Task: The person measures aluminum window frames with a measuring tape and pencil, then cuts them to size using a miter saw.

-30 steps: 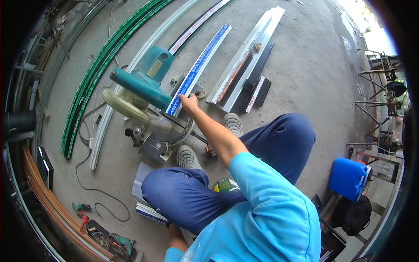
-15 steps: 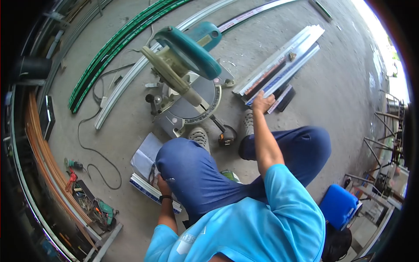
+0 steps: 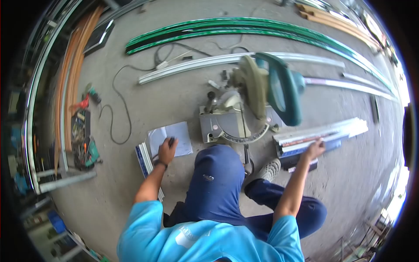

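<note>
My left hand (image 3: 167,151) is over a white paper sheet (image 3: 181,133) on the floor, its fingers closed round a small dark object (image 3: 171,141) whose kind I cannot make out. Beside that wrist lies a stack of white and blue profiles (image 3: 143,160). On the right, my right hand (image 3: 315,149) reaches over a bundle of metal profiles (image 3: 297,139), fingers curled down onto it. Blur hides what lies under those fingertips. Between the hands, beyond my knee, stands a teal-handled miter saw (image 3: 281,91) with its head raised.
Long green-wrapped profiles (image 3: 196,28) and a silver profile (image 3: 187,65) lie across the floor behind the saw. A black cable (image 3: 126,102) loops on the left near a tool tray (image 3: 81,124). A dark box (image 3: 292,163) sits by the bundle.
My view has turned to the right. The left hand has come forward from beside my knee onto the paper. The right hand has moved from the bundle's near end farther along it.
</note>
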A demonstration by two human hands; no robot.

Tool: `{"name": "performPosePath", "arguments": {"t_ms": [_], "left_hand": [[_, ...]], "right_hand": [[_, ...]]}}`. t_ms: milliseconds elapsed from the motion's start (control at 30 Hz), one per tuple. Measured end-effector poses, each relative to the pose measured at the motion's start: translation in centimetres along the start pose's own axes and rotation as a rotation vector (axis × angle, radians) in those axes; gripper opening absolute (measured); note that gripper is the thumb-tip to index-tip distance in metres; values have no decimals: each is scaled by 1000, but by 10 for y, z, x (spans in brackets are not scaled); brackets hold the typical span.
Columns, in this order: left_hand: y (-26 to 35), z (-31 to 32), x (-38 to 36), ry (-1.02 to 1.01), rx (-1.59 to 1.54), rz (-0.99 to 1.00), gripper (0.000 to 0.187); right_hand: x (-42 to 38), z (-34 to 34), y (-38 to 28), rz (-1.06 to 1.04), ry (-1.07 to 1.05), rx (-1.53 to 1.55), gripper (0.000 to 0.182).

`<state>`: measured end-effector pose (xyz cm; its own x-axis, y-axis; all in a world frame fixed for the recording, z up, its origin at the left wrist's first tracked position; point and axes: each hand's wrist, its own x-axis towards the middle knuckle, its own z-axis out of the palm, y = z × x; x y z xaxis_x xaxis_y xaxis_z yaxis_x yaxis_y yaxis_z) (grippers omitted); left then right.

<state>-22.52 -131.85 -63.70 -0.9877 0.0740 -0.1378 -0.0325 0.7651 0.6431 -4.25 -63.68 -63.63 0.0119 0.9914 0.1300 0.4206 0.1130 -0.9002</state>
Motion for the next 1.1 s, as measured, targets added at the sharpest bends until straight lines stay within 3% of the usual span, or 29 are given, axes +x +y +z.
{"name": "performPosePath", "arguments": {"t_ms": [100, 167, 267, 367, 467, 633, 700, 733, 767, 833, 867, 900, 933, 1033, 1100], "left_hand": [[17, 10, 77, -7, -25, 34, 40], [30, 24, 134, 30, 51, 218, 33], [62, 43, 207, 1, 167, 216, 30], [97, 60, 270, -33, 270, 180, 32], [106, 86, 330, -94, 372, 108, 37], [98, 124, 399, -42, 481, 87, 43], [60, 151, 435, 113, 564, 201, 55], [50, 159, 453, 54, 587, 98, 63], [44, 159, 461, 120, 555, 171, 63], [54, 143, 467, 46, 572, 128, 70], [37, 147, 477, 68, 559, 228, 74], [29, 150, 486, 8, 616, 142, 90], [42, 144, 482, -19, 638, 106, 93], [75, 126, 467, -74, 690, 53, 73], [85, 112, 454, -75, 667, 121, 68]], "right_hand": [[-38, -10, -199, -14, -248, 362, 54], [-57, -10, -270, -285, -521, 339, 54], [-91, 2, -336, -674, -819, 181, 57], [-123, 11, -361, -735, -1024, -4, 78], [-128, 13, -375, -481, -1215, 14, 84], [-129, 4, -373, -474, -1163, -41, 75], [-128, 8, -369, -494, -1146, 16, 72], [-127, 12, -367, -549, -1126, 45, 71], [-124, 15, -367, -614, -1104, 75, 70], [-119, 15, -368, -654, -1118, 62, 68], [-118, 17, -370, -628, -1143, 79, 67], [-117, 18, -372, -612, -1161, 97, 65], [-115, 18, -375, -636, -1165, 75, 64], [-109, 21, -381, -730, -1193, 42, 59], [-113, 21, -377, -722, -1173, 85, 57]]}}
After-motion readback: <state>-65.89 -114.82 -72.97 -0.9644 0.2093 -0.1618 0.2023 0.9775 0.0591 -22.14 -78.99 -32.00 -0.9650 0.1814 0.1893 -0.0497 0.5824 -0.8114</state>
